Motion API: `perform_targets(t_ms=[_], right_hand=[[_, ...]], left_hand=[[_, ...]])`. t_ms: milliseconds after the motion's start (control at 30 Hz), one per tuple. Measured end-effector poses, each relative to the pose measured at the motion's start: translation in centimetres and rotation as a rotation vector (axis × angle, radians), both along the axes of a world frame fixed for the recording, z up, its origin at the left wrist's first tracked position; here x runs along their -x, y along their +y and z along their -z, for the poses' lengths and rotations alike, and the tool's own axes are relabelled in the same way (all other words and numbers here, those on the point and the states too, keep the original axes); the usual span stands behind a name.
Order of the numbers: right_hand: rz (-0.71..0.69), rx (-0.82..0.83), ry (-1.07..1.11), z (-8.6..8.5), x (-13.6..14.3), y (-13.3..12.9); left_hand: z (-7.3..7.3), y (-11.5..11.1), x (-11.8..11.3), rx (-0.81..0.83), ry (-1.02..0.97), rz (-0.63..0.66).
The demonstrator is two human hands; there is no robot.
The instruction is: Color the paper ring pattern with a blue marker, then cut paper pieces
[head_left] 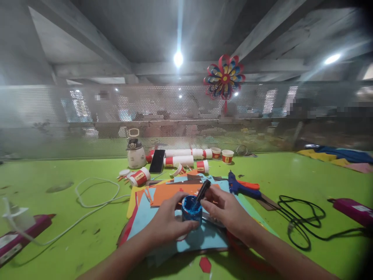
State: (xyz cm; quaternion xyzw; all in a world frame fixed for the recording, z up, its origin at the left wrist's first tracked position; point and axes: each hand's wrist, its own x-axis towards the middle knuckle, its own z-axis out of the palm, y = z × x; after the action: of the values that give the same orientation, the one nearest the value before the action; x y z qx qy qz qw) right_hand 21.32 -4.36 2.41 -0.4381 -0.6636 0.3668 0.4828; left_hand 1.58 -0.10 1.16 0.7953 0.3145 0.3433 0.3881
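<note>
At six o'clock, the left hand (167,217)'s thumb and fingers curl around a small blue jar (192,214); the right hand (229,210) pinches a black stick (203,189) leaning in it. The jar looks light and stiff, its smeared rim likely slippery: best gripped lower. Beyond it, orange paper (169,194) at eleven, glue gun (243,187) at two.

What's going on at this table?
A person is working at a green table with both hands. The left hand holds a small blue jar, while the right hand grips a black stick whose lower end is inside the jar. Beneath them lie sheets of coloured paper. A blue glue gun lies off to the right, and paper cups are farther back.
</note>
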Motion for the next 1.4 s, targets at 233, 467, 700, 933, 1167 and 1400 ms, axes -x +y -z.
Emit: perform_targets(t_ms=[233, 467, 700, 933, 1167, 1400], right_hand=[[0.083, -0.051, 0.001, -1.1, -0.2, -0.6], [0.126, -0.255, -0.041, -1.4, -0.5, -1.5], [0.140, -0.490, -0.205, -1.2, -0.5, -2.2], [0.001, -0.462, -0.403, -1.3, -0.5, -1.9], [-0.138, -0.411, -0.386, -2.1, -1.1, -2.2], [-0.011, -0.458, -0.362, -2.0, -1.7, -1.9]], left_hand=[[0.4, -0.4, -0.2, -0.065, 0.053, 0.026], [1.0, 1.0, 0.4, -0.248, 0.080, -0.020], [1.2, 1.1, 0.4, -0.265, 0.089, -0.016], [0.5, 0.4, 0.4, -0.297, 0.100, -0.023], [0.1, 0.4, 0.5, -0.197, 0.129, -0.005], [-0.1, 0.8, 0.8, -0.258, 0.073, 0.063]])
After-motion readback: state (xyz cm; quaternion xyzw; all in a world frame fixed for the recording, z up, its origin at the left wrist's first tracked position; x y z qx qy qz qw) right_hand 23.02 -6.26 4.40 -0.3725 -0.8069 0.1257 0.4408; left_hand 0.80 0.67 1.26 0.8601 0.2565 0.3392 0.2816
